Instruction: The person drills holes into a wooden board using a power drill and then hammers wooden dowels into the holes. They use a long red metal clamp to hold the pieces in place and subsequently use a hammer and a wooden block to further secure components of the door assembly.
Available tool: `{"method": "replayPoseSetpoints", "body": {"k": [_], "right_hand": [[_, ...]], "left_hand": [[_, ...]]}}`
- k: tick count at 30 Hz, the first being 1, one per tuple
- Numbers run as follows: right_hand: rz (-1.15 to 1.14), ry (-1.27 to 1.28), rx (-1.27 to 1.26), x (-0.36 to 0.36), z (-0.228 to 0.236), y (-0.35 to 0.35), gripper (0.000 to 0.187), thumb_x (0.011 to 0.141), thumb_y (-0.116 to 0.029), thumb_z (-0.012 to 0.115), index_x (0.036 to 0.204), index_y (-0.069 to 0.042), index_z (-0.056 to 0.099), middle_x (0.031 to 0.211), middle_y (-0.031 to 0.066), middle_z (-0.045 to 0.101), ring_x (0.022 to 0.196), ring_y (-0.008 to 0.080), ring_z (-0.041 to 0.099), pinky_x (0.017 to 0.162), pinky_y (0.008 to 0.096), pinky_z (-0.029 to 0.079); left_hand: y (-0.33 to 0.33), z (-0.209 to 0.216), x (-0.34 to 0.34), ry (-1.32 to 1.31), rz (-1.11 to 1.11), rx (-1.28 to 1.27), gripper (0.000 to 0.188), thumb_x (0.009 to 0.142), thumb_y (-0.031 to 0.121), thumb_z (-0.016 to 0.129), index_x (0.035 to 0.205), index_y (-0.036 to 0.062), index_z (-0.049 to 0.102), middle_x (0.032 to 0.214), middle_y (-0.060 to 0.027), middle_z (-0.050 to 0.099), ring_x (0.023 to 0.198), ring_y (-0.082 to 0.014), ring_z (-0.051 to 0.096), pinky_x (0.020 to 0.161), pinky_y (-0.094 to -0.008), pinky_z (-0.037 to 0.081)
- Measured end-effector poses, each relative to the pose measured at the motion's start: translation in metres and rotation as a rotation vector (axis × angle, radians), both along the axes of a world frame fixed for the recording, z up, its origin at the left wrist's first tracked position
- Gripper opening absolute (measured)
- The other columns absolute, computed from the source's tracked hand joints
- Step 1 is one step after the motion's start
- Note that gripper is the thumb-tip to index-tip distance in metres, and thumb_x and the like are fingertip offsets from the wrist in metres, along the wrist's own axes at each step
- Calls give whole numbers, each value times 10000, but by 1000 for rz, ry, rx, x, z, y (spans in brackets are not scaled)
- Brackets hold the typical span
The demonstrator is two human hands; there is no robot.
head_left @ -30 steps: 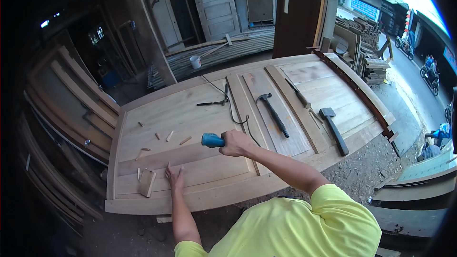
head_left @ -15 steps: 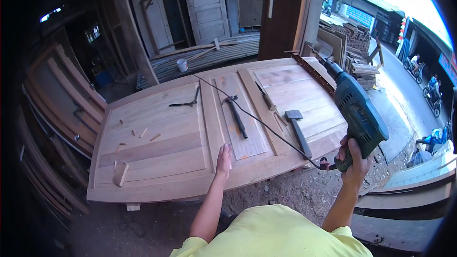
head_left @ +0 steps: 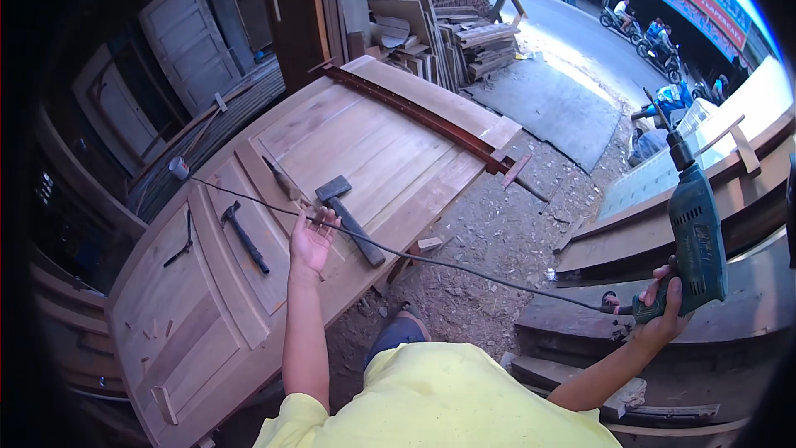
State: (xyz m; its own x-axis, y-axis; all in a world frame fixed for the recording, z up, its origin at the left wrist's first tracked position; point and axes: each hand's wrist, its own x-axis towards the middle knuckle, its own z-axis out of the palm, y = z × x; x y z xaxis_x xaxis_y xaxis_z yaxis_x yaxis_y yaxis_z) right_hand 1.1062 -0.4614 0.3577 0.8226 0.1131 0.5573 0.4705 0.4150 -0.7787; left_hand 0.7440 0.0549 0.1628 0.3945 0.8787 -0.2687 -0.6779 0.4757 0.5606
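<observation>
In my right hand [head_left: 663, 303], out at the right, is a teal power drill [head_left: 696, 236] gripped by its handle, its bit pointing up and away. A dark power cord [head_left: 464, 267] runs from the handle across to the left. My left hand [head_left: 312, 242] has its palm turned up over the door's near edge, fingers loosely curled at the cord. Under it lies a large wooden panelled door [head_left: 211, 274]. On the door rest a mallet [head_left: 350, 220] close to my left hand, a hammer [head_left: 245, 236], a chisel [head_left: 282, 178] and a thin dark tool [head_left: 180, 241].
A rusty bar clamp [head_left: 414, 114] spans the door's right end, its handle sticking out. Several small wood pegs [head_left: 149, 332] lie at the left. Curved boards [head_left: 630, 241] stand at the right. Stacked wood [head_left: 481, 41] and a road with motorbikes [head_left: 659, 50] lie beyond.
My view has swung to the right. The drill has moved right, away from the door, and my left hand has come up from the door's edge to the cord.
</observation>
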Motion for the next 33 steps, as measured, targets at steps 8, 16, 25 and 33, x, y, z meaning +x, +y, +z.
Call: {"method": "replayPoseSetpoints", "body": {"k": [8, 16, 25, 33], "right_hand": [[-282, 24, -632, 75, 15, 22, 236, 992, -115, 746, 1131, 73, 715, 979, 123, 788, 645, 116, 667, 587, 239, 487], [36, 248, -900, 193, 25, 171, 211, 957, -91, 769, 1103, 58, 739, 884, 43, 741, 681, 97, 665, 585, 262, 517], [356, 156, -1286, 326, 13, 326, 222, 913, -133, 801, 1040, 34, 729, 696, -11, 623, 592, 75, 574, 551, 272, 450], [563, 61, -1457, 382, -6, 417, 294, 888, -146, 814, 1119, 26, 755, 715, 17, 643, 643, 78, 552, 599, 305, 473]], "left_hand": [[-31, 34, 171, 541, -231, 469, 386, 1182, 297, 478, 1309, -24, 651, 1112, -171, 805, 1106, -232, 761, 1031, -380, 564], [-14, 3, 298, 942, -809, 609, 393, 1153, 214, 499, 1166, -69, 769, 1111, -150, 828, 1050, -216, 774, 1005, -361, 546], [58, -16, 329, 1149, -753, 483, 366, 1116, 222, 556, 1195, -62, 774, 968, -117, 838, 987, -182, 775, 991, -351, 543], [62, -4, 342, 1032, -381, 377, 327, 1117, 174, 537, 1166, -59, 762, 1017, -156, 802, 858, -209, 784, 875, -353, 597]]}}
